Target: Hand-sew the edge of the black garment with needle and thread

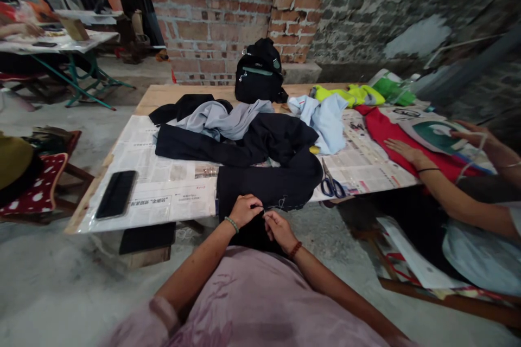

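Note:
Close in front of my body, my left hand (246, 211) and my right hand (280, 231) nearly meet at the table's front edge. Thumb and forefinger of each are pinched together on a fine pale thread, barely visible between the fingertips; whether a needle is there I cannot tell. Beneath and beyond my left hand lies the dark leg or sleeve of a navy garment (264, 181), with loose thread (281, 203) curling near its edge. Blue-handled scissors (332, 187) rest just right of the cloth.
Newspaper (171, 195) covers the table, with a phone (116, 194) at left. Grey cloth (223, 119), a light-blue garment (321, 119), a yellow vest (350, 94) and a black backpack (260, 73) lie behind. At right, a co-worker's hand (402, 150) rests on red fabric (382, 130).

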`<state>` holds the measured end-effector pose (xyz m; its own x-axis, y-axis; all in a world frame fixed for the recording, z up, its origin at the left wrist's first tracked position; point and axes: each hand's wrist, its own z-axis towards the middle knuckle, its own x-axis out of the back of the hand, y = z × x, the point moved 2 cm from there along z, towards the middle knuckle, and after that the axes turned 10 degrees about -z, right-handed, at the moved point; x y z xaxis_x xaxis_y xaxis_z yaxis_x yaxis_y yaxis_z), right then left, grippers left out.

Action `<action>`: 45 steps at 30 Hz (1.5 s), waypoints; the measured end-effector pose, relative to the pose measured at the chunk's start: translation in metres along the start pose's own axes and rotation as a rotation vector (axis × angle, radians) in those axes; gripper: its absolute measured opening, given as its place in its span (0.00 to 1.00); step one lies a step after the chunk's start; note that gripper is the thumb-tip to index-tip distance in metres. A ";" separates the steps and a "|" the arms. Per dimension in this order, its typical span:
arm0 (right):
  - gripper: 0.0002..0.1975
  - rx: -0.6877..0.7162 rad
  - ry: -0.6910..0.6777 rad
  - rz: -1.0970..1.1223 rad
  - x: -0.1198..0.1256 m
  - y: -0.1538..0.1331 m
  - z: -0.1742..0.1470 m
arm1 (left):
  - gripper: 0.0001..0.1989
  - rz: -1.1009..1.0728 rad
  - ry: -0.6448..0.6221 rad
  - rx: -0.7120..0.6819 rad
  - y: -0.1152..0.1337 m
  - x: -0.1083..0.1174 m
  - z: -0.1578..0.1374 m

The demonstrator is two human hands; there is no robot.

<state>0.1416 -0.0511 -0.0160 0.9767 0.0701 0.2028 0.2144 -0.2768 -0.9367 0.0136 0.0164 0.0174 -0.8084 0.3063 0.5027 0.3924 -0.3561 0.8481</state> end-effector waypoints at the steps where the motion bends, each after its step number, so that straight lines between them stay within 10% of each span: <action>1: 0.12 -0.003 -0.001 0.003 -0.001 -0.001 0.000 | 0.02 -0.002 0.005 0.000 0.000 0.000 0.000; 45: 0.11 0.009 0.144 0.018 -0.011 -0.010 0.015 | 0.06 -0.017 0.052 -0.080 -0.006 0.002 -0.003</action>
<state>0.1286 -0.0347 -0.0129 0.9718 -0.0737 0.2240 0.1970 -0.2682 -0.9430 0.0082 0.0169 0.0133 -0.8370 0.2674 0.4773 0.3439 -0.4215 0.8391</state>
